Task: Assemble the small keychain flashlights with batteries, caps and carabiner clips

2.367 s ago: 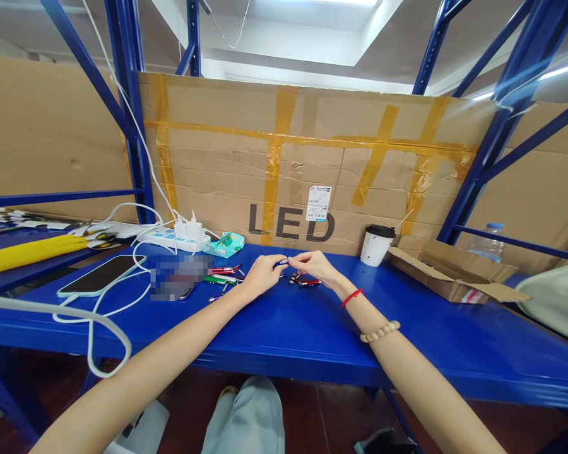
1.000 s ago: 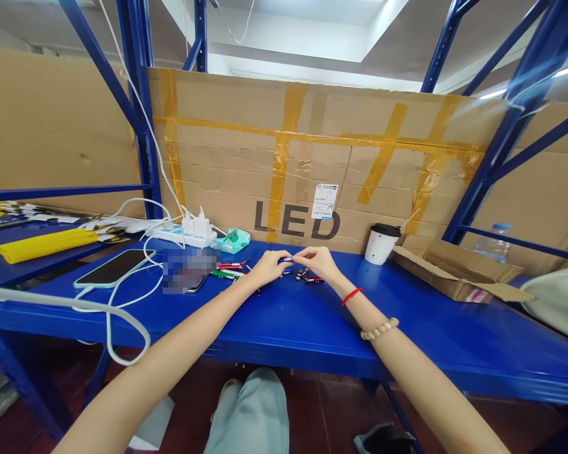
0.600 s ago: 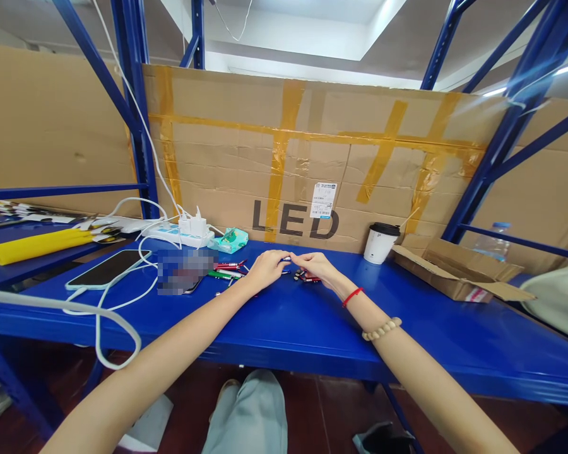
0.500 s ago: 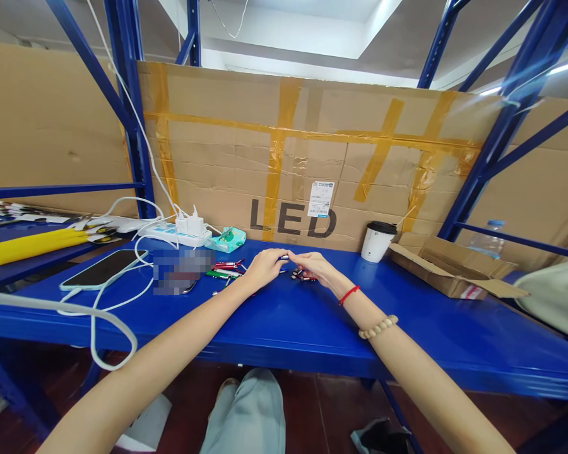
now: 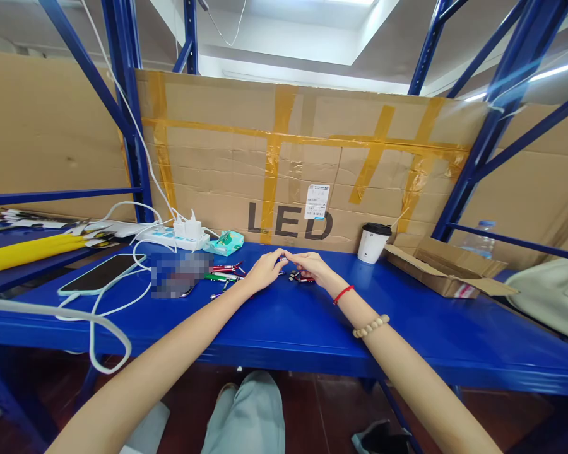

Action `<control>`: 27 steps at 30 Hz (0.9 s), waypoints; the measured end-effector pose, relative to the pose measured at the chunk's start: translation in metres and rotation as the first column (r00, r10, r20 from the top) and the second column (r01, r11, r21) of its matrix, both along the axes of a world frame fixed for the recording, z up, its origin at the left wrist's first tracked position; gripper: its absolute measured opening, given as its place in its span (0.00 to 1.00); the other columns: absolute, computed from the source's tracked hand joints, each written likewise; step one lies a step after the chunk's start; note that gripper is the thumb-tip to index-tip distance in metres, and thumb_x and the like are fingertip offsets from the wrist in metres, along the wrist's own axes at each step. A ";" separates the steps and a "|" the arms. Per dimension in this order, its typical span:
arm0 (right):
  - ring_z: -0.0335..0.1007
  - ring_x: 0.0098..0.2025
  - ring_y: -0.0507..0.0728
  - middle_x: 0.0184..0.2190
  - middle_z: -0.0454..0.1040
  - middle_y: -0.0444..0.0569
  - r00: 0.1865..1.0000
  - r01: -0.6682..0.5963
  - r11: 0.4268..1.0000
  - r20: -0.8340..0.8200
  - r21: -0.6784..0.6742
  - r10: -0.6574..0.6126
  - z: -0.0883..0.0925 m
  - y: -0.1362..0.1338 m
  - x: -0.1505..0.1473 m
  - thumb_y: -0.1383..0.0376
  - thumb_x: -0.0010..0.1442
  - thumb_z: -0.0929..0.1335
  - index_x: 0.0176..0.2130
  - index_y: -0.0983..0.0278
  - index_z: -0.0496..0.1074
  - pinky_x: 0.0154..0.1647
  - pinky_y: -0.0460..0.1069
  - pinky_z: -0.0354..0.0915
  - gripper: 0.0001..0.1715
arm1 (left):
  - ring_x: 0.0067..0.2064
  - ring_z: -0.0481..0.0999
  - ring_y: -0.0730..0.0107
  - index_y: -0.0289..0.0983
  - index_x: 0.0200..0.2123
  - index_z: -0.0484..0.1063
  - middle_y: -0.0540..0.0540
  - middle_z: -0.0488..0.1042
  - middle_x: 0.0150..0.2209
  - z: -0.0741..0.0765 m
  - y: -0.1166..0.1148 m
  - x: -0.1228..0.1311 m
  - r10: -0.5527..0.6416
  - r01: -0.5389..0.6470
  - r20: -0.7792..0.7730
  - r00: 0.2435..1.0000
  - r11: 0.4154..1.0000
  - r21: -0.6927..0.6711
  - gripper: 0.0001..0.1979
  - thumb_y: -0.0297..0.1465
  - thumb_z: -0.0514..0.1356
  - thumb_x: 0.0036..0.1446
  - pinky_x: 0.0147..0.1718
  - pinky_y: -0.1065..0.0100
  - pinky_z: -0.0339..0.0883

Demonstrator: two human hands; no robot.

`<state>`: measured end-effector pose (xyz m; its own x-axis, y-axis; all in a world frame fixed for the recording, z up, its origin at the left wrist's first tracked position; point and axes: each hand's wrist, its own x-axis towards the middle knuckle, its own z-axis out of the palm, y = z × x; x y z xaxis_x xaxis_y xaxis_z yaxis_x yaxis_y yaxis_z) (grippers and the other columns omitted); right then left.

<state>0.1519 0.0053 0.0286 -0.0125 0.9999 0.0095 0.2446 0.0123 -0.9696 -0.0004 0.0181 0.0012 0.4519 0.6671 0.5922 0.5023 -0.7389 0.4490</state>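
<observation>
Over the blue table my left hand [image 5: 265, 270] and my right hand [image 5: 312, 265] meet at the fingertips. Both are closed around a small piece with a silvery part [image 5: 283, 259]; its full shape is hidden by the fingers. Under and beside my right hand lies a small cluster of dark and red metal pieces [image 5: 300, 276]. To the left of my left hand are red pens [image 5: 224, 268] and a green pen [image 5: 221, 277], lying loosely together.
At the left are a phone [image 5: 103, 274], white cables, a power strip [image 5: 170, 238] and a green packet [image 5: 226, 243]. A lidded cup [image 5: 373, 243] and an open cardboard box [image 5: 447, 268] stand at the right. Cardboard [image 5: 218, 164] rises behind the table [image 5: 284, 328].
The view has shifted slightly. My hands stay together at the same place, with the fingertips moved a little around the small piece.
</observation>
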 end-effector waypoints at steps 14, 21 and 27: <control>0.59 0.22 0.46 0.29 0.73 0.47 0.980 -0.045 0.925 0.198 0.377 -0.033 -0.012 0.014 -0.002 0.57 0.48 0.69 0.39 0.66 0.75 0.20 0.42 0.57 0.20 | 0.31 0.72 0.69 0.36 0.41 0.68 0.48 0.73 0.29 0.001 0.013 -0.004 0.178 -0.171 0.096 0.979 0.982 -0.077 0.13 0.33 0.47 0.59 0.35 0.69 0.63; 0.64 0.25 0.49 0.32 0.75 0.49 0.947 -0.118 0.850 0.316 0.512 -0.058 -0.014 0.021 0.013 0.58 0.44 0.71 0.29 0.64 0.77 0.25 0.44 0.58 0.13 | 0.29 0.71 0.70 0.35 0.36 0.71 0.49 0.72 0.25 0.004 0.007 -0.007 0.034 -0.031 0.026 0.999 0.994 -0.108 0.13 0.35 0.50 0.57 0.32 0.72 0.63; 0.63 0.26 0.49 0.27 0.73 0.47 0.916 -0.224 0.826 0.401 0.517 -0.003 -0.009 0.013 0.020 0.60 0.43 0.72 0.24 0.64 0.76 0.31 0.45 0.59 0.09 | 0.26 0.71 0.72 0.34 0.37 0.73 0.49 0.74 0.25 0.004 0.004 -0.009 -0.067 0.060 -0.045 0.997 0.987 -0.149 0.13 0.33 0.52 0.55 0.30 0.73 0.62</control>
<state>0.1715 0.0184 0.0192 -0.2387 0.8204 0.5196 0.5441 0.5561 -0.6282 -0.0095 0.0217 0.0054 0.5226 0.7144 0.4654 0.4806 -0.6977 0.5313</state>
